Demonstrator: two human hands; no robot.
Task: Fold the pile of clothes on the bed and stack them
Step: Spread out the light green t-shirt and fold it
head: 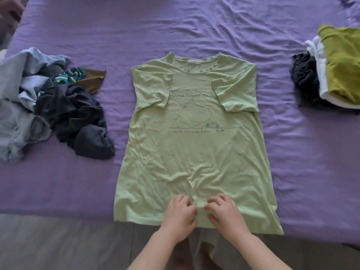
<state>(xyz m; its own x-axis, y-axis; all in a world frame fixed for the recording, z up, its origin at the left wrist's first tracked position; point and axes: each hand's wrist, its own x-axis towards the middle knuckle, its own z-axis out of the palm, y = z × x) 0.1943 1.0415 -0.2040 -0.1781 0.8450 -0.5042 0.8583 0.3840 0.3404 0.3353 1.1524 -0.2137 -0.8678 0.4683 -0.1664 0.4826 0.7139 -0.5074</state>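
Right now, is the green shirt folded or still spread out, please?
Mostly spread: the green shirt lies flat, front up, only both sleeves folded in. Both hands pinch its hem.

A bed (194,32) with a wrinkled purple sheet carries everything. A light green T-shirt (194,152) lies spread flat at the middle, its hem at the near edge. An unfolded pile of clothes (48,106) sits toward the left edge, and a stack of folded clothes (335,69) sits at the right edge.
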